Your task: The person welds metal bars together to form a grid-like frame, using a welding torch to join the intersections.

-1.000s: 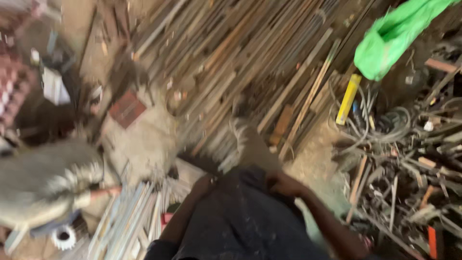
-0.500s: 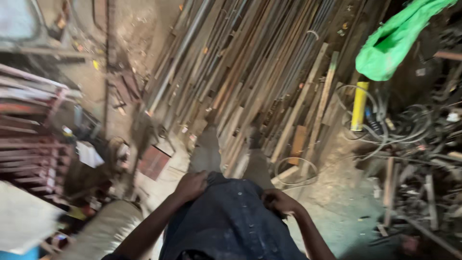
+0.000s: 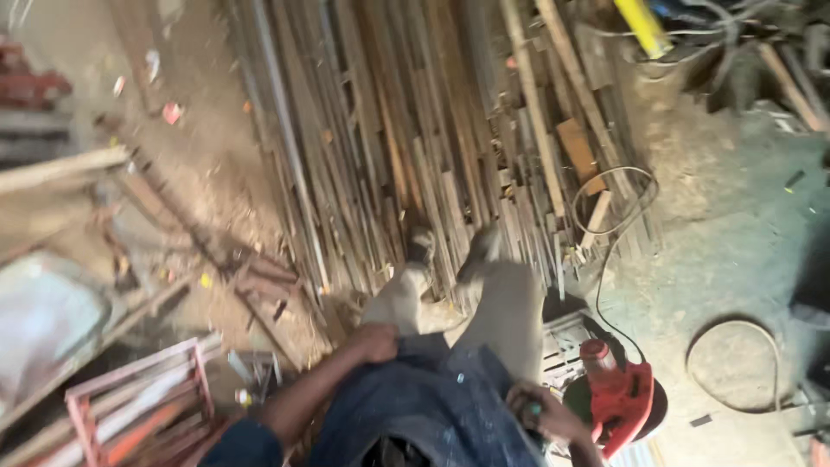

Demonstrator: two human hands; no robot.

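Observation:
I look down at my own legs in pale trousers [image 3: 501, 303] and a blue denim garment [image 3: 424, 406]. My left hand [image 3: 373, 342] lies on my left thigh, fingers curled on the garment's upper edge. At the garment's right edge, my right hand [image 3: 540, 415] is curled and blurred, with a small greenish speck at the fingers. What it grips I cannot tell. A red power grinder [image 3: 618, 398] lies on the floor just right of that hand. My feet stand at the near end of a pile of long bars [image 3: 415, 130].
A thin cable [image 3: 616, 225] runs from the grinder up over the bars. A wire hoop [image 3: 735, 363] lies on the concrete at the right. A red metal frame [image 3: 138, 389] is at the lower left, scrap bars [image 3: 199, 242] beside it, and a yellow tube [image 3: 640, 22] at the top.
The view has swung left and down. The green cloth has left the picture and the red grinder has come in. Both hands stay at the garment's edge.

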